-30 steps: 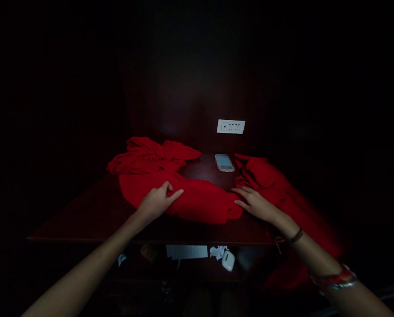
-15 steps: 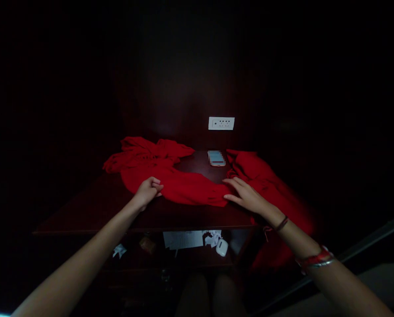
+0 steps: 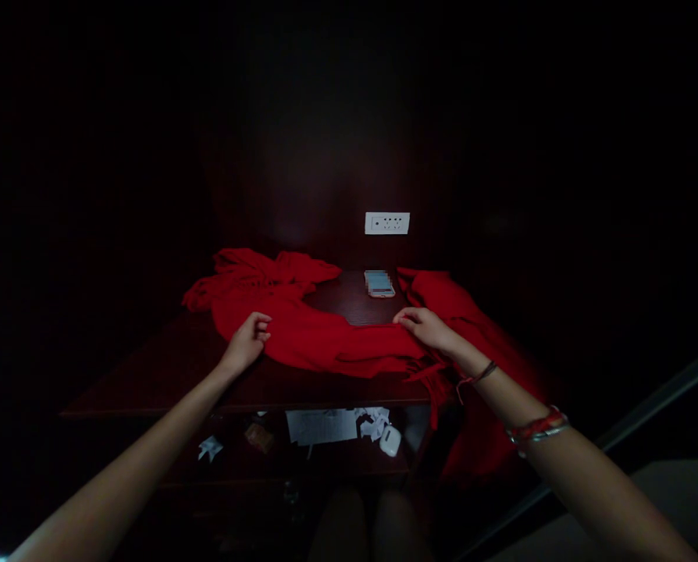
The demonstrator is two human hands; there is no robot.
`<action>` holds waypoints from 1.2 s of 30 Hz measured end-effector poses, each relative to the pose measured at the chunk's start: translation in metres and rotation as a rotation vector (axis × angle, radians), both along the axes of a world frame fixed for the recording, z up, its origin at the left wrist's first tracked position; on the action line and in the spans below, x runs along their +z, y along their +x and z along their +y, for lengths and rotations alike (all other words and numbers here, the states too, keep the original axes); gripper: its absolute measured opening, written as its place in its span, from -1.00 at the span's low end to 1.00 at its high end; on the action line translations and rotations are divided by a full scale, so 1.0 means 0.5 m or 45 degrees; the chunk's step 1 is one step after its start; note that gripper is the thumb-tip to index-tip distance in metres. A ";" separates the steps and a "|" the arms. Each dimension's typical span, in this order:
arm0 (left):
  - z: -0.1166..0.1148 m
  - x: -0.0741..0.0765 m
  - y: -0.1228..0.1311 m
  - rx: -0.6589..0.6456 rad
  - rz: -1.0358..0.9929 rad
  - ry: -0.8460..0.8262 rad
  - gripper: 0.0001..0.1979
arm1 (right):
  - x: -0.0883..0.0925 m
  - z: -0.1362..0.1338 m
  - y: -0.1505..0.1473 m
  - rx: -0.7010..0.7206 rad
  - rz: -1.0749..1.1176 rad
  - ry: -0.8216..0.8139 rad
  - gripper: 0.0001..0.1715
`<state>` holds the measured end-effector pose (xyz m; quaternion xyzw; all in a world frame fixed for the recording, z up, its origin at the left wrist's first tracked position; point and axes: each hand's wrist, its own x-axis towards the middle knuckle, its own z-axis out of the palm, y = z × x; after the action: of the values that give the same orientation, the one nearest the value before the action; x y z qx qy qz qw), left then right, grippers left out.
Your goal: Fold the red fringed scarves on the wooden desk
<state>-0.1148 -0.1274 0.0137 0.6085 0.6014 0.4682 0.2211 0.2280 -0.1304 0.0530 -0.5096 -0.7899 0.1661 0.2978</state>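
A long red cloth (image 3: 331, 339) lies in a loose curve across a dark wooden table (image 3: 167, 375), one end bunched at the back left, the other hanging off the right edge. My left hand (image 3: 247, 339) is closed, pinching the cloth's left part near its front edge. On the cloth's right part, my right hand (image 3: 425, 328) has its fingers curled over the fabric. Thread and bangles circle my right wrist.
A phone (image 3: 379, 283) lies on the table behind the cloth, under a white wall socket plate (image 3: 387, 223). A shelf below the tabletop holds paper (image 3: 322, 426), crumpled scraps and a small white case (image 3: 389, 441). The surroundings are very dark.
Both hands have moved farther back on the table with the cloth, and their flat fingers have curled into grips. The cloth's front fold has been drawn back from the table's edge.
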 end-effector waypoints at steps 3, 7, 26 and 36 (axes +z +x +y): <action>-0.031 0.021 0.010 0.040 0.692 0.104 -0.50 | 0.011 0.011 0.013 -0.116 0.112 -0.246 -0.79; -0.075 0.070 0.072 0.183 1.132 0.233 -0.46 | 0.020 -0.022 0.001 0.052 0.071 -0.230 -0.65; -0.008 -0.027 0.156 -0.225 1.251 0.169 -0.46 | -0.002 0.046 -0.031 -0.002 -0.274 -0.496 -0.80; -0.005 0.034 0.038 0.164 0.978 -0.147 -0.37 | -0.005 0.008 -0.124 0.064 -0.486 0.076 -0.35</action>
<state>-0.0958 -0.1297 0.0309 0.6870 0.7026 0.1847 -0.0160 0.1658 -0.1265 0.0504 -0.5028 -0.8492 0.0504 0.1533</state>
